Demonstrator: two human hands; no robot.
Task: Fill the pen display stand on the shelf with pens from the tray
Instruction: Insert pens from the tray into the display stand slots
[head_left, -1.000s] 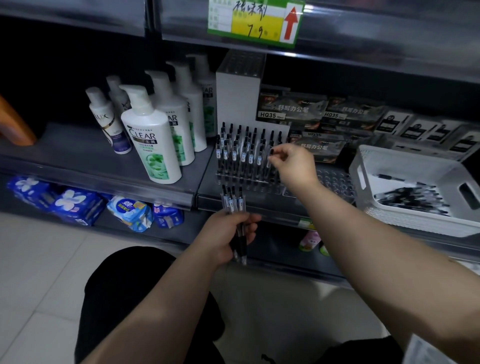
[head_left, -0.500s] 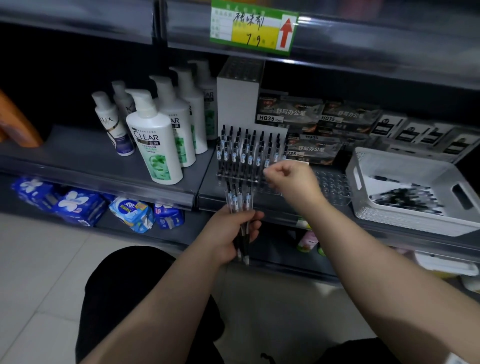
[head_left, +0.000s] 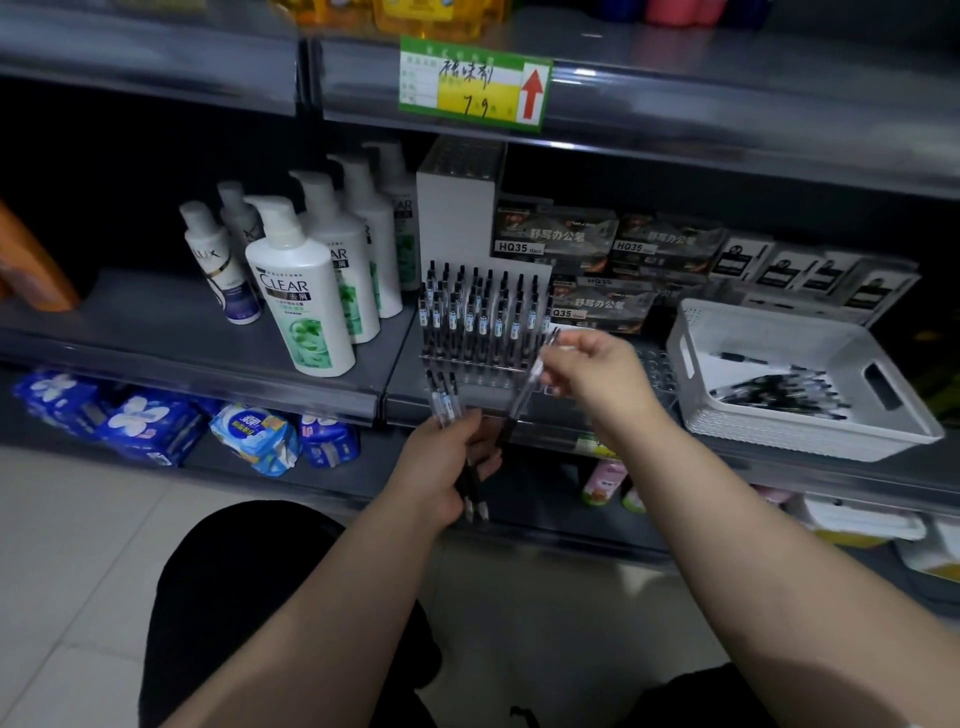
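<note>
So the left hand (head_left: 447, 462) is wrapped around a small bundle of black-and-clear click pens (head_left: 441, 400), 3 tops poking out of the fist. It's held just below the shelf edge, in front of the clear acrylic pen display stand with the white back (head_left: 453, 223). The right hand (head_left: 597, 376) pinches 1 single clear pen (head_left: 532, 376) between thumb and fingertips, tilted diagonally at the stand's front right corner. The stand's back rows are already packed. The white slotted plastic tray (head_left: 779, 434) sits to the right on the same shelf with loose pens (head_left: 779, 397) piled inside. White CLEAR shampoo bottles (head_left: 304, 312) stand on the left.
</note>
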